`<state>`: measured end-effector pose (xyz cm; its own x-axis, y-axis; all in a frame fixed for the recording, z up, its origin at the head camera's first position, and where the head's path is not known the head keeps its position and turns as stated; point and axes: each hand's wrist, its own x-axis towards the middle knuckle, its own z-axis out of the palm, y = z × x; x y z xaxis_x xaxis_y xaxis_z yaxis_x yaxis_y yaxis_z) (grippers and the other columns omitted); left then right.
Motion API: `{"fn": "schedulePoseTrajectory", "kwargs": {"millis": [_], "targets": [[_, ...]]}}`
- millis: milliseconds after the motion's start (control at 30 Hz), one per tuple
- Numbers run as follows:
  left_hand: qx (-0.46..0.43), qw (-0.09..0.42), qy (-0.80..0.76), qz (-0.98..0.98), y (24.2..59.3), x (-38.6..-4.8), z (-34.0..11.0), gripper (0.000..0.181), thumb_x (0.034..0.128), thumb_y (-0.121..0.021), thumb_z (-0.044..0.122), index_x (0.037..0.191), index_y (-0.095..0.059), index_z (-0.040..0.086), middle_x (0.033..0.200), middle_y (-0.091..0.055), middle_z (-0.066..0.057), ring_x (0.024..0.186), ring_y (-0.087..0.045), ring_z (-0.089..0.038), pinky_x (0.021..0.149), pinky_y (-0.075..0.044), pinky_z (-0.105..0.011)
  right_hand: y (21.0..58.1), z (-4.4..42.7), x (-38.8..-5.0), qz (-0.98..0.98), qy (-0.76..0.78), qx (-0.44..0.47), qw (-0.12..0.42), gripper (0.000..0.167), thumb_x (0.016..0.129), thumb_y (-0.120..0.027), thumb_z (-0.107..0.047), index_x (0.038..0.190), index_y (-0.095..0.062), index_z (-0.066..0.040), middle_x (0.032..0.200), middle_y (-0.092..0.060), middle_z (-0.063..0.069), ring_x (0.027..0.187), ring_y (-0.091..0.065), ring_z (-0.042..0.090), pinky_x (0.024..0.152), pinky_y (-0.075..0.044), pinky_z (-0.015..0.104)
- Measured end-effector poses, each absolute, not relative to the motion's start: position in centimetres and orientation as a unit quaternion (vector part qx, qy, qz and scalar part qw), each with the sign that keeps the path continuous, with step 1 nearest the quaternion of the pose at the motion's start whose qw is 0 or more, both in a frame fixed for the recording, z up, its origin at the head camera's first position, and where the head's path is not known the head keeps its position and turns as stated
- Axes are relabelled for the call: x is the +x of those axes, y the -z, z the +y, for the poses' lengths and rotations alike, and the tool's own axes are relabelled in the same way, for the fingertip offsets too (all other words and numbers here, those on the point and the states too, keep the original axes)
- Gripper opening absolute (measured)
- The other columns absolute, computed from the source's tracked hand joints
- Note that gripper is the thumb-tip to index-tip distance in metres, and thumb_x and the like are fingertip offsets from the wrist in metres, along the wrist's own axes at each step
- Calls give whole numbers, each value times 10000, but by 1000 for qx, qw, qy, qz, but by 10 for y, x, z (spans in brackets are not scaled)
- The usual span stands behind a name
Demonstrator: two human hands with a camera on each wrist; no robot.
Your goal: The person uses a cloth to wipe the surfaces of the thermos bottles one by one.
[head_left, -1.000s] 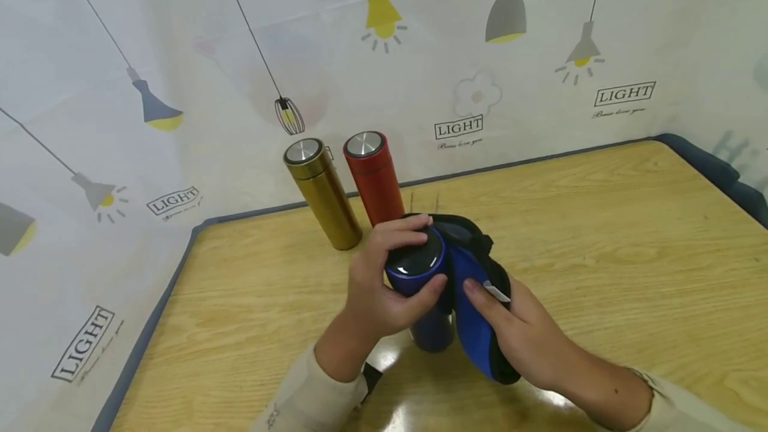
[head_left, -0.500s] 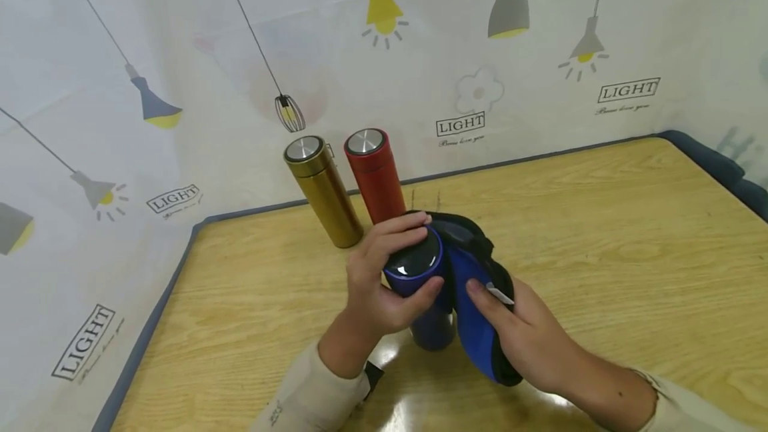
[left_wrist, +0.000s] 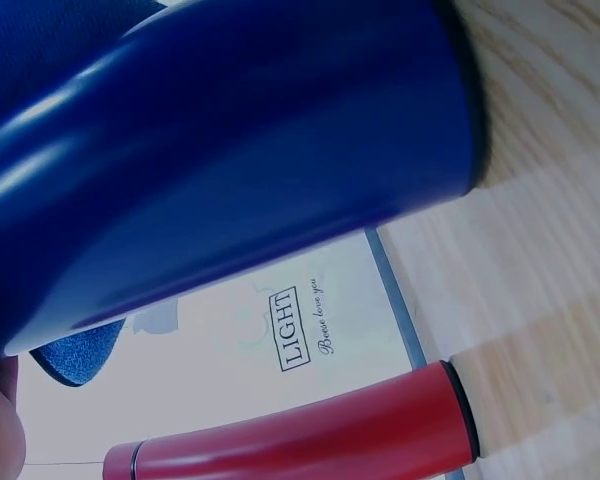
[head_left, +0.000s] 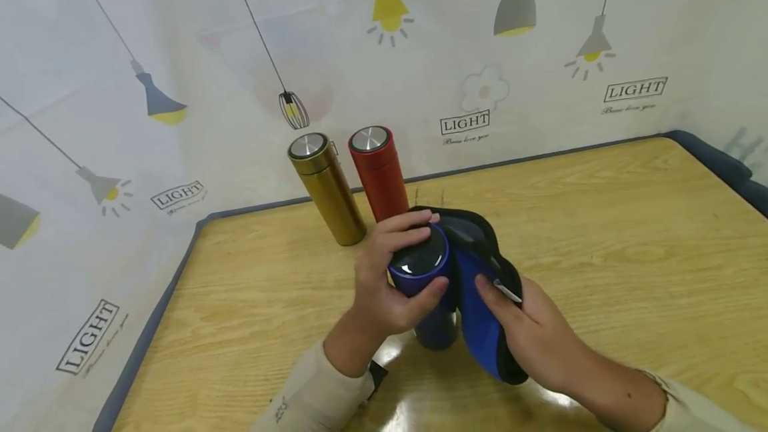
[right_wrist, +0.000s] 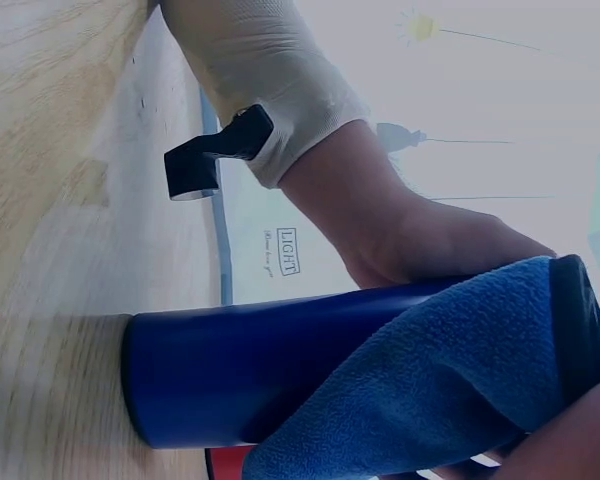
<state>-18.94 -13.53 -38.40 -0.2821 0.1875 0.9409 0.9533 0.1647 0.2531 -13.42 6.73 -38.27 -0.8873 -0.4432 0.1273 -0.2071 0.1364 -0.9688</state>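
A blue thermos bottle [head_left: 436, 333] with a glossy black top stands upright on the wooden table. My left hand [head_left: 378, 295] grips it near the top, with fingers over the lid's edge and the thumb on the near side. In my right hand [head_left: 537, 335] is a blue cloth with black edging and a small white tag [head_left: 507, 291], held between thumb and fingers. The right wrist view shows the fleecy side of this cloth [right_wrist: 430, 375] against the bottle's side. Part of the cloth lies behind the bottle, and my right fingers are mostly hidden beneath it.
Behind my left hand stand a gold thermos bottle [head_left: 330, 199] and a red thermos bottle [head_left: 379, 175], both with silver lids. The wooden table [head_left: 252, 312] ends at a wall covering [head_left: 384, 85] printed with lamps. A black wrist device [right_wrist: 195, 165] sits at my left sleeve.
The head view has shifted slightly. Both hands keep their hold on the bottle and the cloth, with hardly any visible movement between them.
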Motion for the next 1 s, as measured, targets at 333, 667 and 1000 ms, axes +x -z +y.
{"fn": "schedulePoseTrajectory", "kwargs": {"millis": [333,667,1000], "targets": [[-442,393,481,-647,385,-189,-135,486,930,-645,336,1102,-526,-102,1168,-599,-295,1075,-670,-373,906,-584,-427,383,63,-137,751,613,-224,101,426,1096,-374,-260,1483,-421,-87,1412,-582,120,1284,-561,270,997,-505,341],[-448,392,486,-640,385,-190,-134,488,927,-651,329,1105,-524,-108,1176,-593,-307,1079,-674,-385,909,-581,-449,382,67,-134,754,617,-207,89,409,1092,-387,-250,1456,-460,-79,1380,-607,118,1265,-578,252,969,-503,243],[-443,384,491,-644,388,-189,-134,494,929,-650,327,1103,-518,-115,1174,-581,-315,1032,-692,-370,878,-595,-410,381,65,-140,757,601,-235,106,444,1095,-377,-263,1499,-401,-81,1441,-558,138,1310,-543,308,1024,-494,478]]}}
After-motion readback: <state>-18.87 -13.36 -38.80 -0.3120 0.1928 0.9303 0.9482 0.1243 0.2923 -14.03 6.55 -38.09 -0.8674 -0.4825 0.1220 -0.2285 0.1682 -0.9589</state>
